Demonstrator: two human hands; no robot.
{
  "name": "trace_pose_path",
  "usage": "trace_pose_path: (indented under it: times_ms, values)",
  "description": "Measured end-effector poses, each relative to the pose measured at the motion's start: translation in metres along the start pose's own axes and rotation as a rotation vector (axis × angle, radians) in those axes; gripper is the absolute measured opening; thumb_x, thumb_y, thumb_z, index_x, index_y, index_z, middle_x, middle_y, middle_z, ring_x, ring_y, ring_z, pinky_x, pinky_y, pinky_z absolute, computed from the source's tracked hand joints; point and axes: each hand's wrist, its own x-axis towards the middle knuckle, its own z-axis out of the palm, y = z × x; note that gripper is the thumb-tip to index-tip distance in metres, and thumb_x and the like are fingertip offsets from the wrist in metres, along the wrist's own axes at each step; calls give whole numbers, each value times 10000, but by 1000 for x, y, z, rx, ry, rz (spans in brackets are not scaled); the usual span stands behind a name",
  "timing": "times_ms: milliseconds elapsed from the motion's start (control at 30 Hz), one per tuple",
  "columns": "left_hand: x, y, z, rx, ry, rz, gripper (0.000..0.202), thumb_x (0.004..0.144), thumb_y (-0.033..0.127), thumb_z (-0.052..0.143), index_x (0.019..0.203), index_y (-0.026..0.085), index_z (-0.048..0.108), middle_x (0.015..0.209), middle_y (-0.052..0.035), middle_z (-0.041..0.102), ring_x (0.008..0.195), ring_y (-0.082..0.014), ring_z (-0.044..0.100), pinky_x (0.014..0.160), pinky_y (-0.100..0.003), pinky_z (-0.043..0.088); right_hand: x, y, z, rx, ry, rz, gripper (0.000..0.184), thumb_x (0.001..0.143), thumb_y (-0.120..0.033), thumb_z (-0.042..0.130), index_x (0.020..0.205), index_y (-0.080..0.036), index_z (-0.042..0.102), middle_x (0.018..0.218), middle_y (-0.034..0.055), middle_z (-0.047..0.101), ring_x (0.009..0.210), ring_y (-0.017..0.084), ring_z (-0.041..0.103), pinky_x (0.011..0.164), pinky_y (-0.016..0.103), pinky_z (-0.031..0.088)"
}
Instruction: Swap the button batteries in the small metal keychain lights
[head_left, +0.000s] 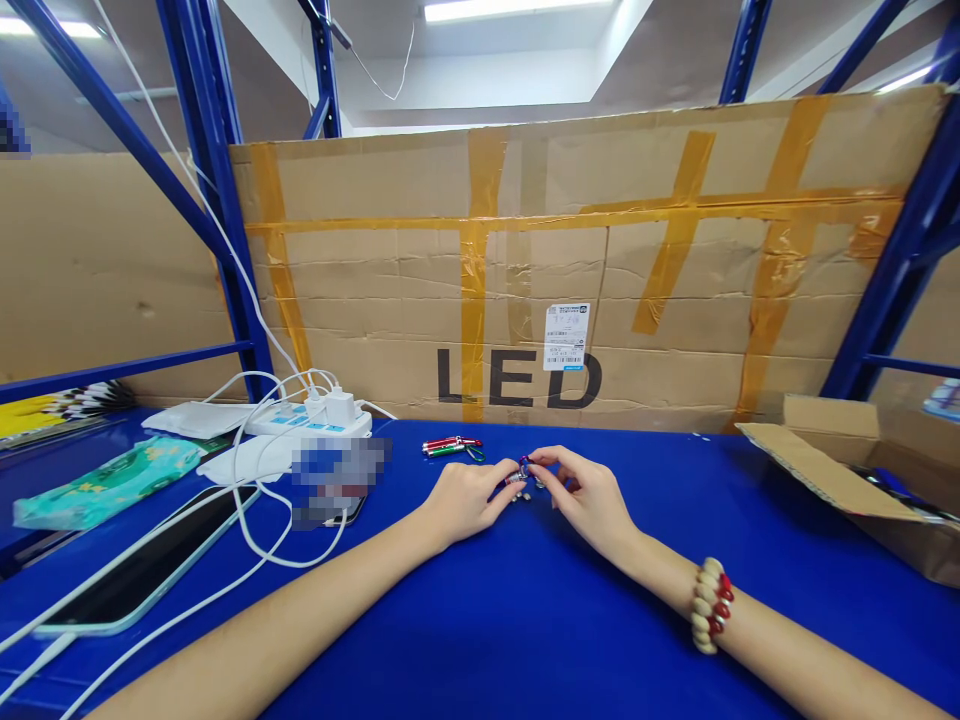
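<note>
My left hand and my right hand meet over the blue table, fingers pinched together on a small purple keychain flashlight. A few tiny silver parts lie on the table just under my fingertips. Just beyond the hands, a red and a green keychain flashlight lie side by side. A bead bracelet is on my right wrist.
A large taped cardboard box marked LED stands along the back. A white power strip with cables, a phone and a green packet sit at left. An open cardboard box is at right. Blue rack posts flank both sides.
</note>
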Motion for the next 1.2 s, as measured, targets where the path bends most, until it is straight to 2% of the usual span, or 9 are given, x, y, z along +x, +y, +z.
trace_pose_path:
  times_ms: [133,267,367,633,833,1000,1200]
  values:
    - [0,0,1,-2,-23,-32,239,910,326,365,889,187,558,668,-8,665,559,-145,627,466,-198,390,0,-2,0,39,-37,50,133,846,-322,461,913,-237,539,795,0,668,502,106,591,455,208,448]
    - [0,0,1,-5,-14,-111,263,902,311,373,1093,201,517,610,11,639,517,-144,612,470,-200,408,0,-5,1,41,-69,72,73,831,-270,445,891,-242,475,794,-9,652,526,112,600,463,211,450]
    - [0,0,0,-20,-17,-103,314,900,258,357,1194,203,455,628,16,643,538,-144,618,501,-204,435,0,-5,1,37,-104,63,53,805,-221,440,850,-241,460,754,-21,632,554,114,600,494,216,458]
    - [1,-2,0,-48,-44,-66,280,892,204,360,1121,212,521,797,-8,691,647,-148,650,545,-207,455,-1,-3,1,55,-174,89,97,806,-220,444,882,-240,501,757,-24,635,569,107,593,506,214,456]
    - [1,-3,0,-43,-45,-29,282,891,191,349,1098,204,540,790,-17,689,648,-153,653,535,-213,457,-2,-4,3,107,-226,61,146,802,-303,521,932,-238,534,802,-24,642,576,98,582,518,210,456]
    - [1,-3,0,-51,-29,-12,274,907,209,334,1120,210,507,795,-6,689,650,-143,653,534,-202,449,1,-3,3,116,-209,86,154,836,-341,498,898,-230,584,785,-17,654,592,104,588,548,219,463]
    - [1,0,0,-13,-38,-127,261,887,281,367,1113,197,468,649,13,652,565,-161,632,487,-215,408,2,0,1,43,-129,58,136,811,-328,552,826,-228,642,761,-13,662,604,111,579,545,219,447]
